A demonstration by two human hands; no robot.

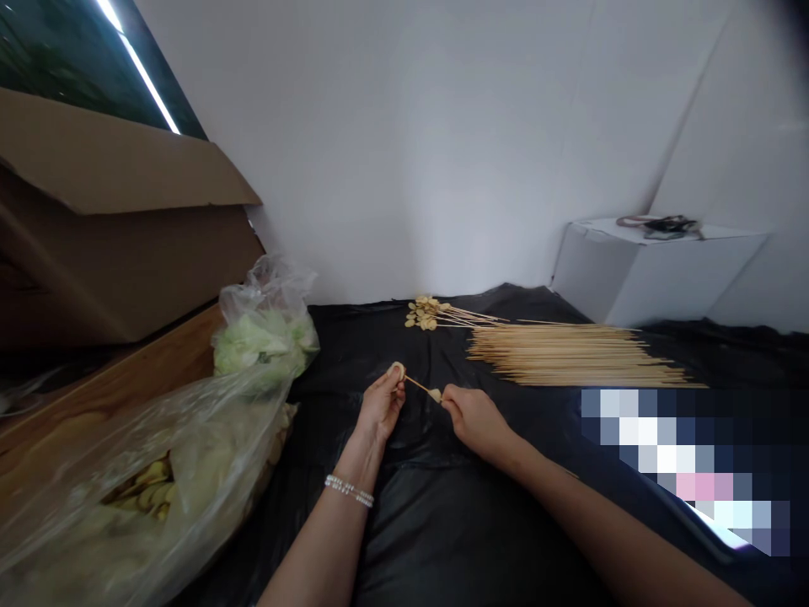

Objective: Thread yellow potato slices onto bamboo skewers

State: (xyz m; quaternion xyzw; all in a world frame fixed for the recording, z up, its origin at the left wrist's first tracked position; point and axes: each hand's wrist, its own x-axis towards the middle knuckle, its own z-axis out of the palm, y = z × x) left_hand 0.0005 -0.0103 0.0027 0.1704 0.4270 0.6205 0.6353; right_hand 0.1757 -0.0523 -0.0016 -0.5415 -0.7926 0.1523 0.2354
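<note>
My left hand (pixel 383 403) pinches a round pale slice (pixel 398 371) of food between its fingertips. My right hand (pixel 475 419) is closed around a thin bamboo skewer (pixel 417 385), whose tip end reaches the slice in my left hand. Another pale slice (pixel 435 394) sits on the skewer right at my right fingers. The far end of the skewer runs back under my right forearm. Behind my hands, skewers with round slices (pixel 423 314) on their ends lie beside a wide row of bare bamboo skewers (pixel 581 356).
At left, an open clear plastic bag (pixel 215 472) holds many yellowish slices (pixel 152 489). Behind it stands a bag of pale green vegetable (pixel 262 341). A cardboard box (pixel 126 244), a white box (pixel 657 270) and a pixelated bright-edged device (pixel 683 472) flank the black sheet (pixel 423 531).
</note>
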